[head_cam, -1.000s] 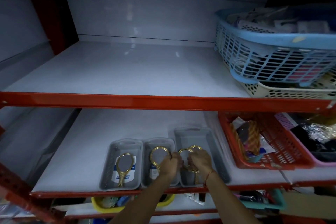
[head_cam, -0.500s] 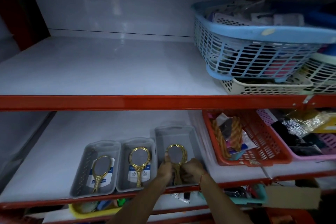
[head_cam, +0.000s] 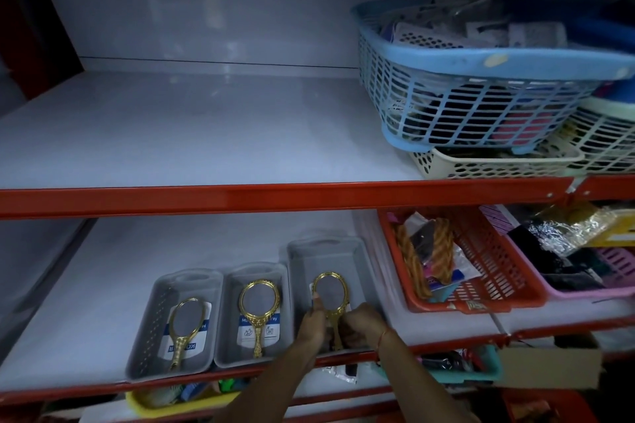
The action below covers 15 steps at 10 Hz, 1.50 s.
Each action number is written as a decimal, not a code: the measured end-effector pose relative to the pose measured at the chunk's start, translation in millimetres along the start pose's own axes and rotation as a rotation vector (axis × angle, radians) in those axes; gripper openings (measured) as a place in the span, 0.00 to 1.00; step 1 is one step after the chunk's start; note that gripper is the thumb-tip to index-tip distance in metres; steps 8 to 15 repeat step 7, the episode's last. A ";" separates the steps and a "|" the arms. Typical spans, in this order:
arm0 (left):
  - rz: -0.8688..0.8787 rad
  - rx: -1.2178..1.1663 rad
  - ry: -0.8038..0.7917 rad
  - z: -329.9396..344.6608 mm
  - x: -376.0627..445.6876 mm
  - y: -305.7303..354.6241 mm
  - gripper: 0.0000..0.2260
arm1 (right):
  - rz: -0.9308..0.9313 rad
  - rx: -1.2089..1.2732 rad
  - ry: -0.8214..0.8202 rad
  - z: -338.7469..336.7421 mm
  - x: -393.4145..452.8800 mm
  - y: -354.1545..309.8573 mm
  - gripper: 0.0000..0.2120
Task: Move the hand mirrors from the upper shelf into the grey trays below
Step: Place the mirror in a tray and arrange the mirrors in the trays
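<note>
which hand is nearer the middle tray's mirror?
Left. The left hand grips the third mirror in the right grey tray, next to the middle tray's mirror. The right hand is on that mirror's far side.

Blue basket above; red basket below.

We record gold-framed mirrors, grey trays, red shelf edge, a blue lattice basket, possibly cream beneath.
</note>
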<state>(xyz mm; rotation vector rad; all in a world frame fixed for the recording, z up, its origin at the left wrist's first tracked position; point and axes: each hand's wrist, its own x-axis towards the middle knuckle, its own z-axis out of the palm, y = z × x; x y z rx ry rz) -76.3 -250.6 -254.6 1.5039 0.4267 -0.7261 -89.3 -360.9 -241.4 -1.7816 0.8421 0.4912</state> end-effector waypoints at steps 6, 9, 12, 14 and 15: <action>0.008 -0.048 -0.086 -28.8 -49.7 22.6 0.23 | -0.074 0.163 0.076 -11.4 -12.9 -11.2 0.07; 0.038 0.001 -0.104 -49.1 -78.1 32.4 0.17 | -0.154 0.239 0.023 -4.4 -39.1 -32.3 0.04; 0.038 0.001 -0.104 -49.1 -78.1 32.4 0.17 | -0.154 0.239 0.023 -4.4 -39.1 -32.3 0.04; 0.038 0.001 -0.104 -49.1 -78.1 32.4 0.17 | -0.154 0.239 0.023 -4.4 -39.1 -32.3 0.04; 0.038 0.001 -0.104 -49.1 -78.1 32.4 0.17 | -0.154 0.239 0.023 -4.4 -39.1 -32.3 0.04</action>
